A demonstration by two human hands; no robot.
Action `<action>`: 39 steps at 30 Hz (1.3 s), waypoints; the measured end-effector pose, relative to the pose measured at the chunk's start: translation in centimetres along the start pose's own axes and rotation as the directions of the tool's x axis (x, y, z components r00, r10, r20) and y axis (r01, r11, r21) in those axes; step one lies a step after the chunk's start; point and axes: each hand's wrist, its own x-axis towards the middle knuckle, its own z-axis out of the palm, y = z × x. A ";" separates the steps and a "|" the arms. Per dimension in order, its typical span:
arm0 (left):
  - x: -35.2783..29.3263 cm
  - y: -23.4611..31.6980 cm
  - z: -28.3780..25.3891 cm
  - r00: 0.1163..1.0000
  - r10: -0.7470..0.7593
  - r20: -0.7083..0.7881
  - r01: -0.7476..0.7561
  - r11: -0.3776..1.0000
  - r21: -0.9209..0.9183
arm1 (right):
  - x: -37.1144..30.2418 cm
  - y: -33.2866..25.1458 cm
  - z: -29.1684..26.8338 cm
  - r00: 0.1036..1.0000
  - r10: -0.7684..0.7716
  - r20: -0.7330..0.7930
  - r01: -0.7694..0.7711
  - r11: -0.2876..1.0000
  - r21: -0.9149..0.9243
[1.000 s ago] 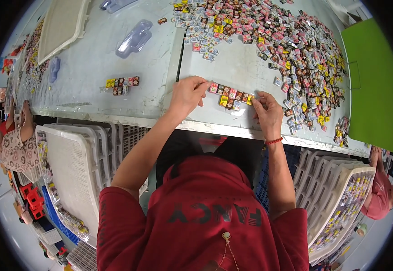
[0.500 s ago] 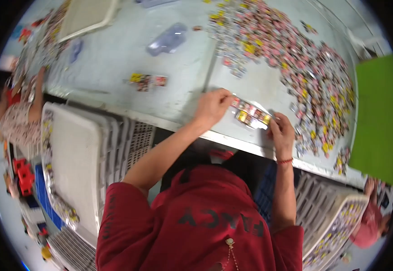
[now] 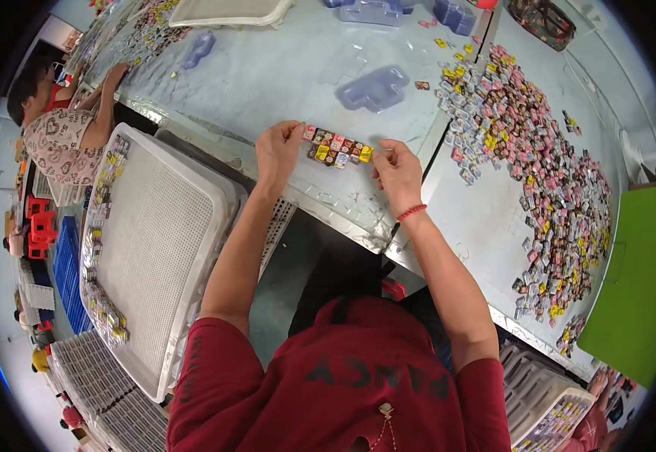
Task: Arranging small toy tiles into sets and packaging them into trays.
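My left hand (image 3: 277,151) and my right hand (image 3: 397,170) pinch the two ends of a short double row of small colourful square packets (image 3: 336,148), held together just above the pale table (image 3: 267,83). The left fingers press the row's left end, the right fingers its yellow right end. A red band circles my right wrist. A large heap of the same small packets (image 3: 539,173) spreads over the table to the right of my hands.
A white mesh tray (image 3: 154,241) edged with packets lies at my lower left, over stacked trays. Clear blue plastic blister shells (image 3: 373,89) sit beyond my hands. Another person (image 3: 56,135) works at the far left. A green board (image 3: 633,301) stands at right.
The row of packets, first pressed on the table near the heap, is now lifted between both hands and carried left, toward the white tray. The view has swung left with it.
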 end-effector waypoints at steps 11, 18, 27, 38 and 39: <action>1.0 1.5 2.5 0.949 0.292 -0.119 -0.280 0.954 0.107 | -1.9 0.6 -1.0 0.985 -0.127 -0.115 0.109 0.982 -0.153; 5.1 8.9 12.0 0.690 0.691 0.215 -0.721 0.629 0.290 | -7.4 1.6 -6.2 0.972 -0.195 -0.131 0.157 0.953 -0.258; 7.5 6.0 14.0 0.711 0.660 0.243 -0.697 0.614 0.370 | -10.2 3.7 -10.6 0.947 -0.211 -0.243 0.170 0.969 -0.179; 10.0 7.3 11.9 0.916 0.007 0.400 0.019 0.998 -0.061 | -10.5 4.2 -10.7 0.901 -0.369 -0.227 0.288 0.902 -0.320; 10.2 7.0 12.2 0.959 0.122 0.255 -0.114 0.992 -0.043 | -10.4 4.3 -11.0 0.907 -0.354 -0.227 0.280 0.911 -0.303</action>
